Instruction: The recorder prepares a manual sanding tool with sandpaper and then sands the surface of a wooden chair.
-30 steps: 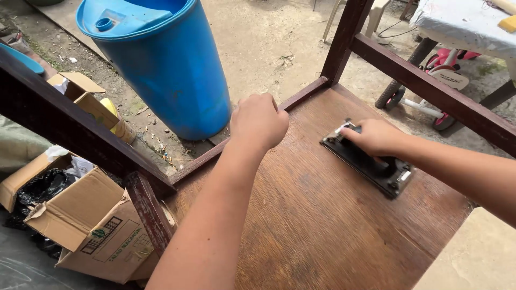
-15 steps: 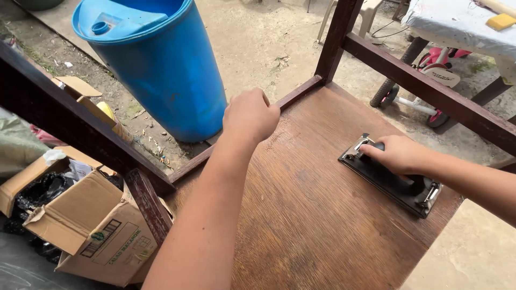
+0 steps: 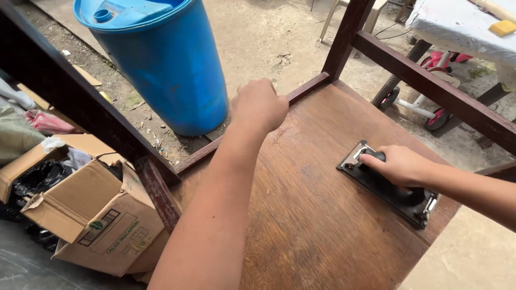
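My right hand point(image 3: 400, 165) grips the black handle of a flat hand sander point(image 3: 388, 185) that lies on the brown wooden panel point(image 3: 317, 215) near its right edge. My left hand point(image 3: 259, 106) is closed over the panel's far left rail, fingers curled around the edge. The panel shows a paler, scuffed patch around its middle. Dark wooden legs and rails point(image 3: 430, 80) of the same piece of furniture rise around it.
A big blue plastic drum point(image 3: 161, 59) stands on the ground at the far left. Cardboard boxes point(image 3: 91, 215) with black bags sit at lower left. A white-covered table point(image 3: 462, 29) and a pink-wheeled toy point(image 3: 435, 115) are at upper right.
My right hand has slid the sander toward me and to the right along the panel. My left hand has stayed on the rail. The camera has shifted a little.
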